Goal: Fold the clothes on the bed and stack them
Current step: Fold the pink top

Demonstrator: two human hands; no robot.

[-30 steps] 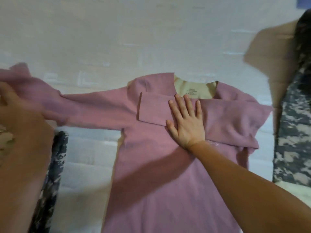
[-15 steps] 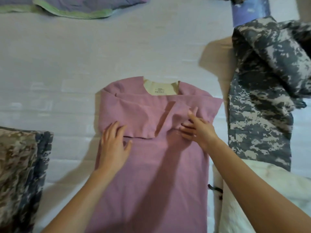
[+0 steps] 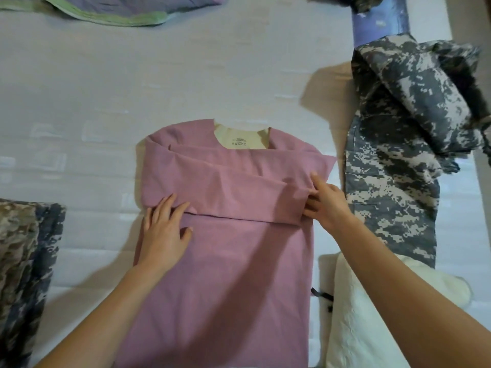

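A pink long-sleeved shirt [image 3: 225,261] lies flat on the white bed [image 3: 186,75], collar away from me, a cream lining with a label showing at the neck. Both sleeves are folded across the chest, one over the other. My left hand [image 3: 164,232] rests flat on the shirt's left side at the lower edge of the folded sleeve, fingers spread. My right hand [image 3: 325,203] is at the shirt's right edge, its fingertips tucked under the sleeve cuff and pinching it.
A grey digital-camouflage garment [image 3: 393,166] lies crumpled to the right. A brown-and-grey camouflage piece [image 3: 24,274] sits at the left edge. A white item [image 3: 356,314] lies at lower right. A purple-and-green cloth [image 3: 114,9] is at the top, a blue one [image 3: 380,19] at top right.
The left sleeve, held out to the left a second ago, now lies folded across the chest over the right sleeve. My left hand came down flat; my right hand moved to the right edge.
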